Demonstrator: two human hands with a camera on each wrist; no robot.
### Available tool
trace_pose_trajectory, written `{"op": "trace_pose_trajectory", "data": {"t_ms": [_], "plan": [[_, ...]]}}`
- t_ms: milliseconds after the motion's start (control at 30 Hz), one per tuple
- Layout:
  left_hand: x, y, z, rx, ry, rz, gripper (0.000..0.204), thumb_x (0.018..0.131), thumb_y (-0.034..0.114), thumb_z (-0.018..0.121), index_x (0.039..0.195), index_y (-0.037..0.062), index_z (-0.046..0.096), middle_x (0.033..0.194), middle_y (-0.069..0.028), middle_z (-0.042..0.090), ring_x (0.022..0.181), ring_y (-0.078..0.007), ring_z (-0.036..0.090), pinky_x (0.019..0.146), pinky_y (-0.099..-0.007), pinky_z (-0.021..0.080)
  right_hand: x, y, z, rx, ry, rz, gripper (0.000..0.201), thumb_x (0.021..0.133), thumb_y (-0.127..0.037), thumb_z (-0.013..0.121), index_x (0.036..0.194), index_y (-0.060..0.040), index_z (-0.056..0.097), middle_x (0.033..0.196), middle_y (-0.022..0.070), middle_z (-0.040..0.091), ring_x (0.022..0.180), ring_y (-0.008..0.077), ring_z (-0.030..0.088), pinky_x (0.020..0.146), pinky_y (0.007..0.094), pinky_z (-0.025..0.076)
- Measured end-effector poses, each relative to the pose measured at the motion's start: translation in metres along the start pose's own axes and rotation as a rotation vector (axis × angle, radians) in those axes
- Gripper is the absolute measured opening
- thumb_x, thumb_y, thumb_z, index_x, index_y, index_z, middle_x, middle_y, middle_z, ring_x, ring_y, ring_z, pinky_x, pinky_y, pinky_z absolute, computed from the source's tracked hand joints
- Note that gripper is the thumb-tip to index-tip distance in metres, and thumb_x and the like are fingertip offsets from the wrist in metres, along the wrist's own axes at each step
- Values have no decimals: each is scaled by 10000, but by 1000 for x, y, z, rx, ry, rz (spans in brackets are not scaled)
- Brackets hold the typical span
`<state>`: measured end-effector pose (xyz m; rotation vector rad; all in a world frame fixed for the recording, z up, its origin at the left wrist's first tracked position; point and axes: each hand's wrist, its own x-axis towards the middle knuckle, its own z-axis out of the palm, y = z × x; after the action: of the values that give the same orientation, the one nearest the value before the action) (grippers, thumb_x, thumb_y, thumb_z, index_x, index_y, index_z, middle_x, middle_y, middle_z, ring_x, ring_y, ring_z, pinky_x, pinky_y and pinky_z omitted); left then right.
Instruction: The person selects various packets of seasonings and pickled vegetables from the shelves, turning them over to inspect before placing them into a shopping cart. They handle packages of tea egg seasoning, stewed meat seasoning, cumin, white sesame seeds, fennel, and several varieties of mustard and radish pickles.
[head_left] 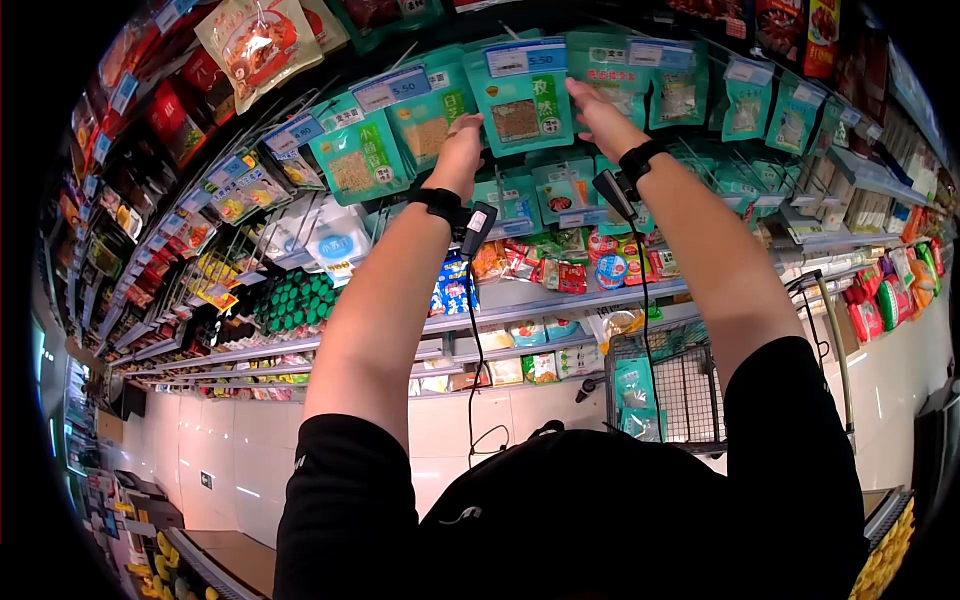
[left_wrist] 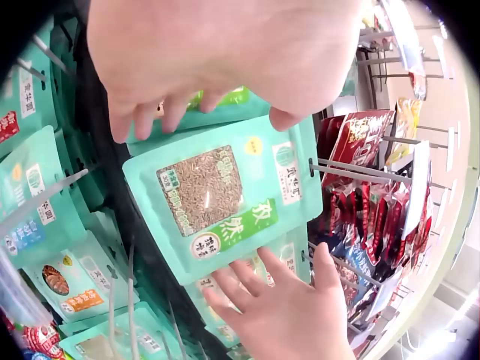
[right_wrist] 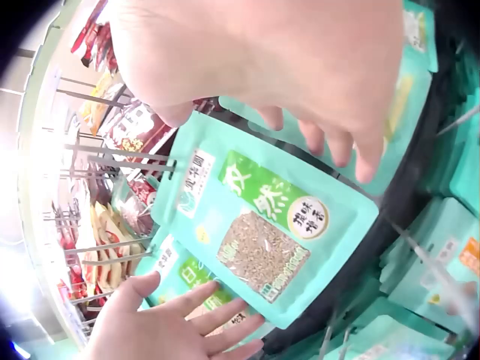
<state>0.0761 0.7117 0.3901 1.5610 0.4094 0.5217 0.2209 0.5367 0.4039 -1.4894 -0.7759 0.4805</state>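
A teal pouch of cumin seeds (head_left: 517, 100), with a clear window on its front, hangs on a metal hook of the display rack. On its left side is my left hand (head_left: 460, 155), fingers extended close to the pouch edge. My right hand (head_left: 605, 120) is at the opposite side, its fingers loosely spread. In the left wrist view the pouch (left_wrist: 217, 195) lies between both hands, and the right hand (left_wrist: 289, 311) is right at its edge. The right wrist view shows the pouch (right_wrist: 262, 225) tilted, with the left hand (right_wrist: 176, 322) beside it.
Similar teal pouches (head_left: 358, 158) hang on either side, with price tags (head_left: 393, 88) in front of them. More packets hang in the row below. A wire shopping cart (head_left: 690, 390) holding teal pouches stands at my right. Metal hooks (left_wrist: 360, 169) stick out from the rack.
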Motion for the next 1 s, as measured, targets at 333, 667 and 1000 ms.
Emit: {"op": "trace_pose_trajectory", "data": {"t_ms": [333, 667, 1000], "plan": [[12, 3, 6, 9, -111, 77, 754, 893, 424, 465, 1484, 99, 126, 1502, -154, 222, 1377, -281, 219, 1095, -387, 189, 24, 20, 35, -56, 175, 142, 934, 842, -704, 367, 1494, -127, 26, 1548, 124, 73, 1415, 322, 100, 1111, 469, 160], [-27, 8, 17, 144, 25, 155, 577, 871, 268, 510, 1340, -20, 338, 1227, -165, 500, 1141, -247, 464, 952, -342, 361, -26, 3, 44, -78, 108, 43, 939, 889, -606, 410, 1459, 17, -2, 1508, 242, 123, 1401, 344, 139, 1107, 457, 177], [-109, 7, 48, 92, 178, 325, 325, 873, 212, 616, 1094, -4, 518, 954, -73, 589, 823, -145, 523, 712, -293, 420, -97, 6, 28, -61, 44, -209, 486, 940, -310, 505, 1269, 29, 394, 1203, 149, 537, 1060, 214, 515, 899, 350, 410]]}}
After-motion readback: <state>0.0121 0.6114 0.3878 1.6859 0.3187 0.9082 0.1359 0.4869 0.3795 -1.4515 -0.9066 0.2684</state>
